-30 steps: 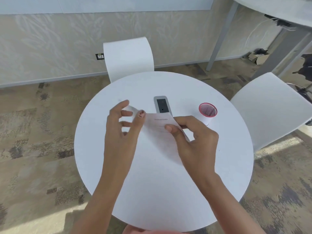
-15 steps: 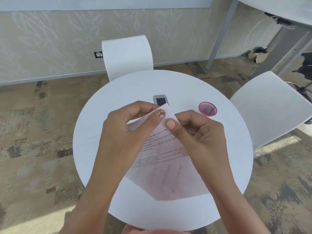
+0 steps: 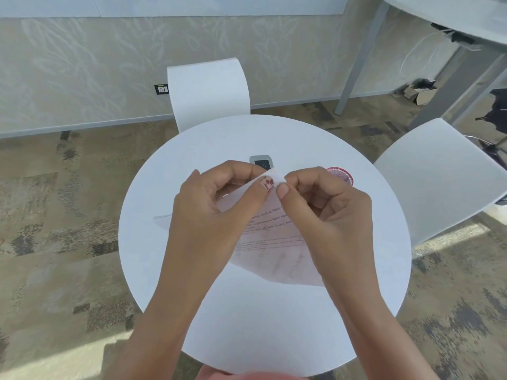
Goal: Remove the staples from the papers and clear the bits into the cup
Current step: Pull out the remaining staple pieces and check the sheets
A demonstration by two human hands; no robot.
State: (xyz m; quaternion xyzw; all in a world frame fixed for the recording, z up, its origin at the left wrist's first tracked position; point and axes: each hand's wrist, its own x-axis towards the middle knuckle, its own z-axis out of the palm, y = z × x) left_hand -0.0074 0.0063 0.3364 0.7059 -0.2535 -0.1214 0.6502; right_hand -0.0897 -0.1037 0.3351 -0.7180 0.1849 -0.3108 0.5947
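The printed papers (image 3: 274, 242) are lifted off the round white table (image 3: 208, 311), with their top corner raised toward me. My left hand (image 3: 216, 204) pinches that corner from the left between thumb and fingers. My right hand (image 3: 323, 207) pinches the same corner from the right, thumb tip close to the left thumb. The staple itself is too small to make out. The pink-rimmed cup (image 3: 343, 175) stands on the table just behind my right hand, partly hidden by it. A grey staple remover (image 3: 262, 161) lies flat behind my hands, partly covered.
A white chair (image 3: 208, 91) stands at the far side of the table and another white chair (image 3: 439, 176) at the right. Patterned carpet surrounds the table. A second table with grey legs (image 3: 359, 56) is at the back right.
The papers went from lying flat on the table to being lifted. Both hands closed in on the top corner, and the sheet has risen and curled toward me.
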